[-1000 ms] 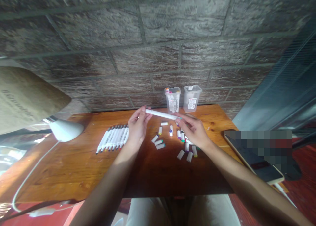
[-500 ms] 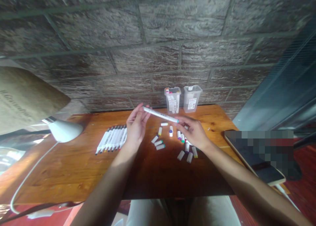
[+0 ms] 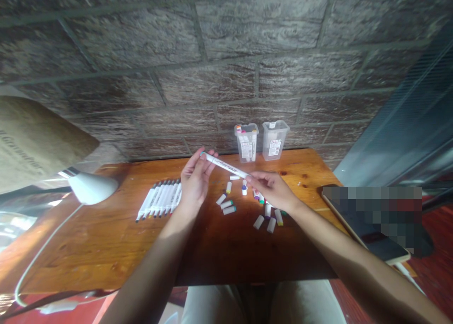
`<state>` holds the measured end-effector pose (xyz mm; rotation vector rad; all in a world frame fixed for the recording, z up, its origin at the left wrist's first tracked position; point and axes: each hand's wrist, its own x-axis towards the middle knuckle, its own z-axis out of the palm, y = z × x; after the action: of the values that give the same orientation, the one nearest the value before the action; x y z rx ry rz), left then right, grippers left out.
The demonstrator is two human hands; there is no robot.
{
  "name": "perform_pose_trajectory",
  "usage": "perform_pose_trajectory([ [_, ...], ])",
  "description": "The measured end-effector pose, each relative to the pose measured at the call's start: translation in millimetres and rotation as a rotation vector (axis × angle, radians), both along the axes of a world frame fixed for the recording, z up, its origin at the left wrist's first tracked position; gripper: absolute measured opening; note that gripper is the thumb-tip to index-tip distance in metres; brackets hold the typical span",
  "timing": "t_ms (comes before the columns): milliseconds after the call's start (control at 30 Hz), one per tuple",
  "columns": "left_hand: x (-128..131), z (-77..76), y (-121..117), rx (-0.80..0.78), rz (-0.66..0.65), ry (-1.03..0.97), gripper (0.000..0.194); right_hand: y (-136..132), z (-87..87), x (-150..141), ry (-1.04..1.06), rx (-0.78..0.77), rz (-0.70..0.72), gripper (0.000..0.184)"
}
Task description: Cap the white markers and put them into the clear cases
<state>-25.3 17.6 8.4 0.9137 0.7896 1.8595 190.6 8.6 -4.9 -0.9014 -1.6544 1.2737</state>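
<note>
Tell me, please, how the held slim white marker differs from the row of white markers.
The slim white marker is held up by the left hand and right hand; the row of white markers lies on the wooden table. The marker shows a teal end, the row mostly dark ends. Both have white bodies.

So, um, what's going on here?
A person is holding up a white marker over the wooden table. The left fingers hold its teal-tipped end and the right fingers hold the other. More white markers lie side by side in a row on the left. Small pieces that look like caps are scattered in the middle, and two clear boxes stand at the back.
</note>
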Motion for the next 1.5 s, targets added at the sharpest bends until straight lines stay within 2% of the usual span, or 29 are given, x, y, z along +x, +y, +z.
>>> perform_pose_trajectory([
  [133,3,-0.7,-2,-0.046,0.055,0.017,0.042,-1,-0.5,-2,0.027,0.044,-0.038,0.043],
  [433,11,0.1,-6,-0.034,0.131,0.031,0.046,-4,-7.8,-7,-0.003,0.079,-0.091,0.046],
  [600,10,0.6,-7,-0.042,0.129,0.034,0.047,-6,-0.4,-7,0.006,0.078,-0.072,0.045],
  [733,4,0.6,-3,-0.031,0.04,0.012,0.043,-11,4.9,-12,0.06,0.033,-0.076,0.043],
  [933,3,2.5,-4,-0.015,-0.121,0.044,0.056,-9,1.3,-14,0.103,-0.108,-0.003,0.041],
  [1067,5,1.8,-6,-0.039,-0.195,0.044,0.045,-9,1.3,-12,0.116,-0.126,0.019,0.037],
  [1267,16,-5.8,-12,-0.075,-0.424,0.175,0.04,-10,-0.1,-12,0.125,-0.128,-0.01,0.04],
  [1333,18,-7.1,-13,-0.061,-0.431,0.201,0.038,-10,-0.2,-12,0.132,-0.122,-0.026,0.041],
  [1500,15,-6.7,-11,-0.023,-0.356,0.205,0.029,-11,2.0,-13,0.108,-0.039,-0.054,0.036],
])
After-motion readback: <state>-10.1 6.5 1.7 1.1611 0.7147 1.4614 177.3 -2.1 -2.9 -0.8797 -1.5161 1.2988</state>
